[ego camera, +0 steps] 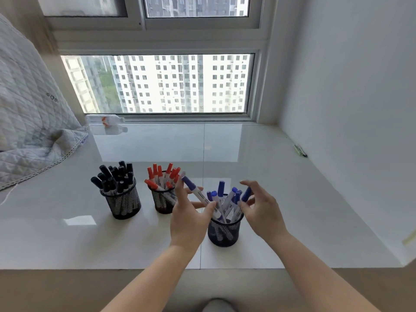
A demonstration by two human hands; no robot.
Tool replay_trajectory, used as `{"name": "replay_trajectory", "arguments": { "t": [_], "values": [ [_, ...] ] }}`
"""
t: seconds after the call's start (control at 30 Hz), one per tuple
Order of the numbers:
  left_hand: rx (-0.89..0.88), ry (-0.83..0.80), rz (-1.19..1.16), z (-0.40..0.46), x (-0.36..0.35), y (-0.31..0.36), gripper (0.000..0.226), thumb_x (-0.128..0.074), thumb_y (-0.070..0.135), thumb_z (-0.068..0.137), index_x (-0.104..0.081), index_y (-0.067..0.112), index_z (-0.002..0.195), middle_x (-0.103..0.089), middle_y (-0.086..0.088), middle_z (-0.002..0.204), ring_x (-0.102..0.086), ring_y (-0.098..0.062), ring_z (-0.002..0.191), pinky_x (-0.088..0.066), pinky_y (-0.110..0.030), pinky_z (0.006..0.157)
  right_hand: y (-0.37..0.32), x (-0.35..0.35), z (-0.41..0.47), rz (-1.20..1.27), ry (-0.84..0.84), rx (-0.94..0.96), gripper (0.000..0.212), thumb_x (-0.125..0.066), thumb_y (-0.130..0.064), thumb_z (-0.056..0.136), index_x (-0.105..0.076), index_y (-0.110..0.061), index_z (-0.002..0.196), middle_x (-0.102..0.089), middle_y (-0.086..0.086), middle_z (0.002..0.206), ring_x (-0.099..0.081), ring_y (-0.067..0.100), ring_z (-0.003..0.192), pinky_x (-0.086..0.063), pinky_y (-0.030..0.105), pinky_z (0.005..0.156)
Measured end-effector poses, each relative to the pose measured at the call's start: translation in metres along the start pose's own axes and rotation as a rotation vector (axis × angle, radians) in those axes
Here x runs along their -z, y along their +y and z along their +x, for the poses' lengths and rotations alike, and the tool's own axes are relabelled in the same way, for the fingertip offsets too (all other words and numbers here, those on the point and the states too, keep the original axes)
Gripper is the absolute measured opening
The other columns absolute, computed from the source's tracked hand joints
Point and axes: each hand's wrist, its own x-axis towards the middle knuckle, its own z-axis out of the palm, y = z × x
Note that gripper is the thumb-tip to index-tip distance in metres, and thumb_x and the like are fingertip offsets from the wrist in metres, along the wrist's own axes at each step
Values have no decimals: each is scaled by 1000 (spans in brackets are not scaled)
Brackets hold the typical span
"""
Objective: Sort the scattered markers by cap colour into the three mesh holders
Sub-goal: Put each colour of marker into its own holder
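Three black mesh holders stand on the glossy white ledge [292, 199]. The left holder [126, 208] is full of black-capped markers [114, 176], and the middle holder [161, 204] carries red-capped markers [161, 174]. Nearest me, the right holder [224, 233] has several blue-capped markers [227, 197]. My left hand [186, 219] pinches a blue-capped marker [193, 190] that slants up to the left, its lower end over the blue holder. My right hand [262, 212] is at that holder's right rim, fingertips pinching another blue-capped marker [246, 194].
A quilted blanket [29, 113] lies over the ledge's left side. A white bottle [104, 120] lies on its side by the window frame. A few dark pens [300, 150] lie against the right wall. The ledge's front edge runs just below my wrists.
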Motion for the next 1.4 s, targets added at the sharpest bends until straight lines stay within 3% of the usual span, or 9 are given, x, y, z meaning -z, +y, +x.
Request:
{"name": "replay_trajectory", "arguments": {
  "t": [0.13,0.3,0.4,0.57,0.7,0.9,1.13,1.3,1.4],
  "values": [
    [-87,8,21,0,4,0,108,-79,25,71,3,53,136,-44,29,104,-64,9,67,-51,-13,61,0,-3,-1,-6,8,13,41,-65,-11,82,-56,-19,122,-58,-7,86,-56,13,66,-46,23,66],
    [-133,-17,43,0,4,-2,79,-75,23,74,-23,41,130,-50,16,99,-63,11,66,-55,-18,57,0,-7,-4,-56,-34,37,39,-57,-13,89,-55,-17,127,-62,2,93,-55,15,75,-46,26,73],
    [-186,-13,41,-3,0,-2,62,-73,16,77,-32,44,115,-52,21,92,-63,9,68,-50,-10,54,1,-7,-3,-19,-31,8,37,-54,-14,90,-56,-16,127,-57,-2,88,-53,13,74,-42,22,72],
    [-214,-38,121,-6,-8,-4,43,-72,19,78,-42,36,106,-60,22,84,-62,9,69,-53,-15,59,3,-4,2,-12,-60,-17,34,-53,-17,92,-58,-15,125,-59,0,90,-54,13,76,-44,23,73],
    [-286,-49,172,-11,-11,-15,30,-72,17,78,-61,17,106,-67,12,84,-66,-8,71,-57,-28,63,4,-2,2,0,-62,-22,32,-54,-16,91,-60,-16,123,-60,2,87,-56,16,75,-45,24,71],
    [-505,-18,440,-13,-6,-22,19,-75,16,75,-74,15,94,-72,4,81,-66,-18,71,-56,-33,53,5,-2,4,5,-68,-17,33,-56,-16,89,-61,-20,122,-57,-4,86,-56,13,72,-47,24,72],
    [-344,2,416,-1,-4,-10,22,-74,27,76,-70,17,95,-60,1,89,-58,-18,79,-48,-27,59,-1,-3,17,-29,-40,-41,34,-62,-27,84,-57,-19,117,-50,-7,94,-54,9,68,-45,23,68],
    [-209,-54,507,21,-8,-5,39,-63,41,82,-58,23,117,-51,1,109,-51,-15,100,-45,-24,77,-6,-8,39,-126,-146,-103,36,-57,-26,87,-57,-15,120,-55,3,112,-52,13,88,-39,22,77],
    [-147,-133,548,29,-12,-5,35,-58,42,85,-60,23,114,-51,3,108,-50,-13,100,-45,-24,81,-7,-12,46,-141,-235,-169,29,-55,-24,87,-61,-13,113,-62,5,113,-58,19,99,-42,25,81]
  ]
}}
